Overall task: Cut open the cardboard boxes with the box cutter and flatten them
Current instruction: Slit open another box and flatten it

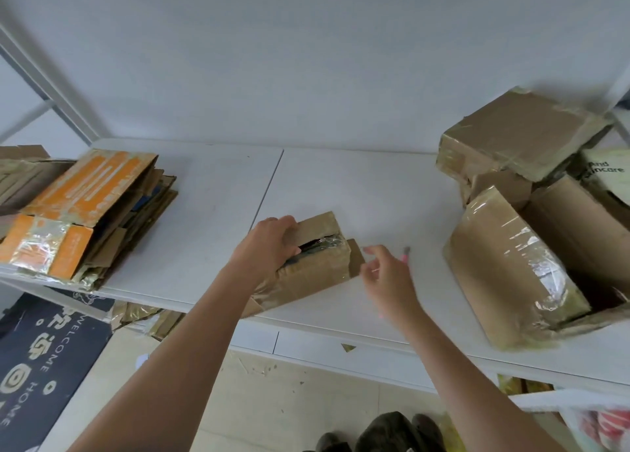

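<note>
A small brown taped cardboard box lies near the front edge of the white table, with its top seam slit open. My left hand grips the top flap, its fingers curled into the slit. My right hand is blurred just right of the box, thumb and forefinger close to the end flap. A pink box cutter shows at the far side of this hand. The blur hides whether the hand holds it.
A stack of flattened boxes, orange and brown, lies at the table's left end. Several taped boxes are piled at the right. A dark welcome mat and cardboard scraps lie on the floor below.
</note>
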Tool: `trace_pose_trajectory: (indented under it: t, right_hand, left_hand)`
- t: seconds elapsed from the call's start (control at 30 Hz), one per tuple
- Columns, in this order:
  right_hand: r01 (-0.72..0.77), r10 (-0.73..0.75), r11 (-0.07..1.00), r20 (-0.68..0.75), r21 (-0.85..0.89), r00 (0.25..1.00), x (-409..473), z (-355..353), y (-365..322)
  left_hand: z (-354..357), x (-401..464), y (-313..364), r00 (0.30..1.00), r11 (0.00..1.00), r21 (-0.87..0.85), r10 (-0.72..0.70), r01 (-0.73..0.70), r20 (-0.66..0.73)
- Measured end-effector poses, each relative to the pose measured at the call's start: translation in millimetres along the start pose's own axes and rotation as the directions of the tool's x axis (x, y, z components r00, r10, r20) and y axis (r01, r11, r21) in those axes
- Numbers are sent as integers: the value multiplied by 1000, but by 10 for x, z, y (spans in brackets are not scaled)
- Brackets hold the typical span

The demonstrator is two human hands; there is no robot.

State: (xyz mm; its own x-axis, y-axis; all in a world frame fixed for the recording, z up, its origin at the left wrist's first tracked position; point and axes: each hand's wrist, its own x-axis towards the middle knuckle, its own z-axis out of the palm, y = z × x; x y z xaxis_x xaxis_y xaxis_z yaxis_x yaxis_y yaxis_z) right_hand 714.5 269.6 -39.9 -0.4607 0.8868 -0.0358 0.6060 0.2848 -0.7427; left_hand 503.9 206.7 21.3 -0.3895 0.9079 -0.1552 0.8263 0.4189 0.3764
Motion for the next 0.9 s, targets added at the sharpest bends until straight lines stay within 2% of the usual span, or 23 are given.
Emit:
trace_pose_trajectory:
  t: [0.1, 0.17, 0.23, 0.3, 0.43, 0.63, 0.9]
  right_hand:
    - [-92, 40, 935, 157, 343, 987, -106, 168, -360]
    - [-86, 33, 902, 132, 424, 991, -74, 234, -480]
    - [-60, 21, 902, 96, 427, 995, 13, 246, -556]
    - [-57, 9, 905, 116, 423, 993, 103, 258, -596]
    - [-101, 37, 922, 174, 374, 984, 207, 344, -638]
    - [-158, 117, 927, 138, 340, 984, 243, 499, -675]
    - [-293, 222, 880, 222, 373, 949, 349, 522, -714]
  left_hand:
    - [-82, -53, 22, 999, 999, 25, -24, 24, -22]
    - [-119, -103, 59, 993, 998, -18, -66, 64, -94]
    - [-134, -119, 64, 977, 993, -90, -94, 78, -192]
    - [-113, -121, 42, 970, 989, -123, -109, 84, -215]
    - [-23, -170, -6, 981, 964, -261, -103, 57, -167]
    - [-39, -241, -55, 989, 927, -372, -95, 47, -112]
    - [-35, -280, -206, 982, 915, -388, -160, 111, -98]
